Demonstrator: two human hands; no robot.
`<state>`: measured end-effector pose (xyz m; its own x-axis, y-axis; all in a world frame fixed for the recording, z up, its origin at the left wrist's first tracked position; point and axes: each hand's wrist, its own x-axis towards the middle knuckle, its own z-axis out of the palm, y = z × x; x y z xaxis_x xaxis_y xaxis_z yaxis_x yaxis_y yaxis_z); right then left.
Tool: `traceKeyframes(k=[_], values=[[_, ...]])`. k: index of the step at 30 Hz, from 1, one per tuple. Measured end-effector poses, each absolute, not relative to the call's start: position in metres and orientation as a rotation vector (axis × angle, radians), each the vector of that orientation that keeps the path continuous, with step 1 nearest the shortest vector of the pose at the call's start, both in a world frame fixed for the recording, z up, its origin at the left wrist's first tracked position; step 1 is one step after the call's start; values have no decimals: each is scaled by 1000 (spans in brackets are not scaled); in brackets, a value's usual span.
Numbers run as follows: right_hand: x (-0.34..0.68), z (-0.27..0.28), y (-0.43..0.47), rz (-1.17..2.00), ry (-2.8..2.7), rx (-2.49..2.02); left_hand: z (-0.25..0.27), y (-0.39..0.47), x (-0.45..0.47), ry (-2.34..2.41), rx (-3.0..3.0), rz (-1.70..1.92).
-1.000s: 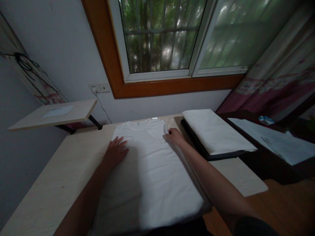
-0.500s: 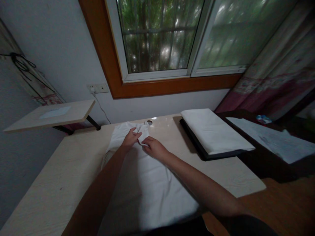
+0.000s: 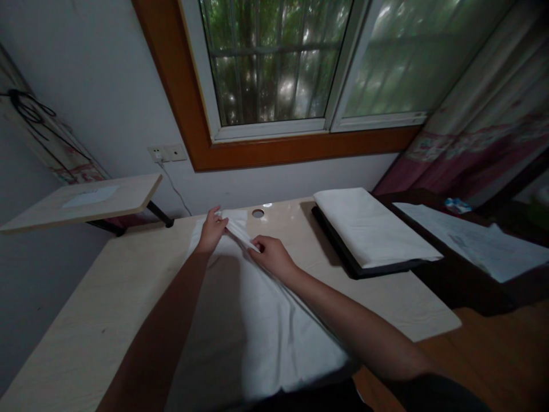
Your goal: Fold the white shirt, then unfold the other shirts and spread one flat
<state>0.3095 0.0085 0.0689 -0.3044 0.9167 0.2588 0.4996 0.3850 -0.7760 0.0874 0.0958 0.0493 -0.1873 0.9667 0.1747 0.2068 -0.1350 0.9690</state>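
A white cloth garment (image 3: 261, 320) lies spread along the table, from the front edge to near the wall; its exact kind is unclear. Toward its far end, my left hand (image 3: 211, 230) pinches a fold of the fabric between thumb and fingers. To the right and slightly nearer, my right hand (image 3: 271, 253) grips the same edge, its fingers curled round it. Between the two hands the cloth is drawn into a taut, slanting fold. Part of the left side of the cloth is hidden by my left forearm.
At the right of the light wooden table (image 3: 94, 303) lies a folded white cloth (image 3: 373, 229) on a folded black one (image 3: 364, 272). A raised shelf (image 3: 128, 191) with paper stands at back left. Beyond the table's right side is a dark surface with a white sheet (image 3: 476, 240).
My hands have moved apart, the left one going left and away from me. The fabric between them has gone from bunched to stretched, and the table's round hole is now uncovered.
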Motion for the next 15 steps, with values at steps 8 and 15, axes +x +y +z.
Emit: traceKeyframes(k=[8,15], values=[[248,89,22,933,-1870,-997,83,120,24,1489,1420,1488],[211,51,16,1350,-2249,-688,45,113,-31,1705,1316,1303]])
